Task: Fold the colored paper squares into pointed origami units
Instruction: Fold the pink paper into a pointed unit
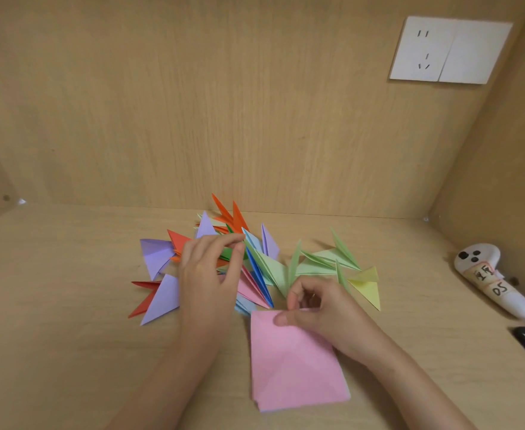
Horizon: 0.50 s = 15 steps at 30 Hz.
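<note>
Pink square paper stack (292, 367) lies on the pale wooden desk (69, 305). The right hand (320, 311) pinches its top edge. The left hand (208, 271) pinches a green folded pointed paper unit (228, 253).

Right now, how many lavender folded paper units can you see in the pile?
4 lavender folded paper units: far left, front left, back, right of centre. More may be hidden beneath.

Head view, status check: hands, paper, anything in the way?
Left hand pinches green unit in pile. Right hand pinches far edge of pink sheet, lying flat. Controller off right, clear of work.
</note>
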Each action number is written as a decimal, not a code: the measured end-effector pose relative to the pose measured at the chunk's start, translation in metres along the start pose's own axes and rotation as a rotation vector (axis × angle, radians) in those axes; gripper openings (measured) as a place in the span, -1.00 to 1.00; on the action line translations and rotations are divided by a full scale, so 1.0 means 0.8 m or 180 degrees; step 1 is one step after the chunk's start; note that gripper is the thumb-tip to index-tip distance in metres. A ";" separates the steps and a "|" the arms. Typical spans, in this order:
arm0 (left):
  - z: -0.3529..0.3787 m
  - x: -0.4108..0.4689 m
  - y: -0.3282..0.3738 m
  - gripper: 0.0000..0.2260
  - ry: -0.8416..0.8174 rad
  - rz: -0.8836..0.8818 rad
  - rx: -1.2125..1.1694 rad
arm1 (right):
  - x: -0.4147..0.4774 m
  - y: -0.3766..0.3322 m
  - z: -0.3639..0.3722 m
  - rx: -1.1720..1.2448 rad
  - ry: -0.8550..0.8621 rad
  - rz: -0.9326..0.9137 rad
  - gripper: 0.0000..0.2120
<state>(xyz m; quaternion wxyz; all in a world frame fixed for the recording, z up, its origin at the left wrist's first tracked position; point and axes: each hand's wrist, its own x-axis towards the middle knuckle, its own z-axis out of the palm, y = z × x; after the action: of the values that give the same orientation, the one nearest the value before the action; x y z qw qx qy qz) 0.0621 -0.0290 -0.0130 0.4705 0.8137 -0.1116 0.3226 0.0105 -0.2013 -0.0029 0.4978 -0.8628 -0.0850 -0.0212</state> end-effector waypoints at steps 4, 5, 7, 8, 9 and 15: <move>0.000 -0.005 0.013 -0.83 -0.0380 0.0047 -0.0496 | 0.003 -0.003 -0.005 0.0706 0.0501 -0.0026 -0.79; 0.000 -0.006 0.017 -0.81 -0.0490 0.0003 -0.0626 | 0.004 -0.003 -0.006 0.0893 0.0608 0.0000 -0.82; 0.000 -0.008 0.023 -0.76 -0.0663 -0.0146 -0.0924 | 0.006 -0.002 -0.008 0.1150 0.0799 0.0036 -0.85; -0.001 -0.009 0.026 -0.75 -0.0721 -0.0246 -0.1045 | 0.006 -0.002 -0.008 0.1238 0.0894 0.0040 -0.86; -0.001 -0.008 0.028 -0.76 -0.0780 -0.0372 -0.1148 | 0.006 -0.001 -0.009 0.1312 0.0994 0.0031 -0.87; -0.005 -0.004 0.035 -0.63 -0.1342 -0.1094 -0.1615 | 0.003 -0.003 -0.011 0.1397 0.1316 -0.0076 -0.86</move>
<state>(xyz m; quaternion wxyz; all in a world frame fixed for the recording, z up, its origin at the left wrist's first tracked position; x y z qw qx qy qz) 0.0441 -0.0409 0.0058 0.6713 0.7266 -0.1442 0.0263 0.0128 -0.2072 0.0040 0.6789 -0.7110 0.0055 -0.1833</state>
